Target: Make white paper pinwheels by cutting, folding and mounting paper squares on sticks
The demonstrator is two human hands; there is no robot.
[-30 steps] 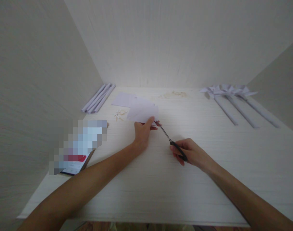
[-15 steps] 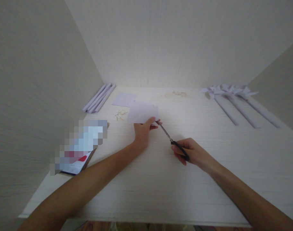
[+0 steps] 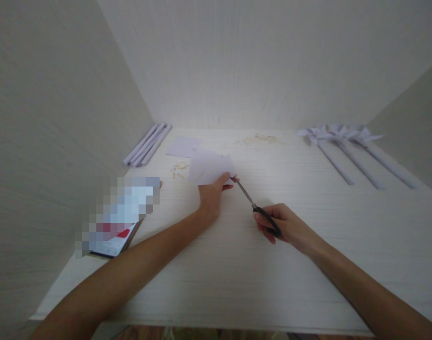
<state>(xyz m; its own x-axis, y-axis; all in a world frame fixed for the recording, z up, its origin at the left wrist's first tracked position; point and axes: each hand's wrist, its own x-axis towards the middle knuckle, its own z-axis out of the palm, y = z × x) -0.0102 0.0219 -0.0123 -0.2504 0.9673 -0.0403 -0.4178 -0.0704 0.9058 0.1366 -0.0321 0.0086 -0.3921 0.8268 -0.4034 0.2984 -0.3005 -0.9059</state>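
Note:
My left hand (image 3: 211, 196) pinches the near edge of a pale lilac paper sheet (image 3: 209, 166) held just above the white desk (image 3: 237, 264). In my right hand (image 3: 285, 224) I grip black-handled scissors (image 3: 255, 208) by the handles. Their blades point up and left, and the tips meet the paper's lower right corner beside my left thumb.
A second paper sheet (image 3: 183, 146) lies behind the held one, with small paper scraps (image 3: 178, 169) beside it. Rolled paper tubes (image 3: 147, 144) lie at the back left. Three paper pinwheels on sticks (image 3: 343, 151) lie at the back right. A blurred phone (image 3: 116, 219) sits at the left. Walls enclose three sides.
The scissors and my right hand have shifted slightly right and the blades have closed a little at the paper's corner. The sheet has tilted a little in my left hand.

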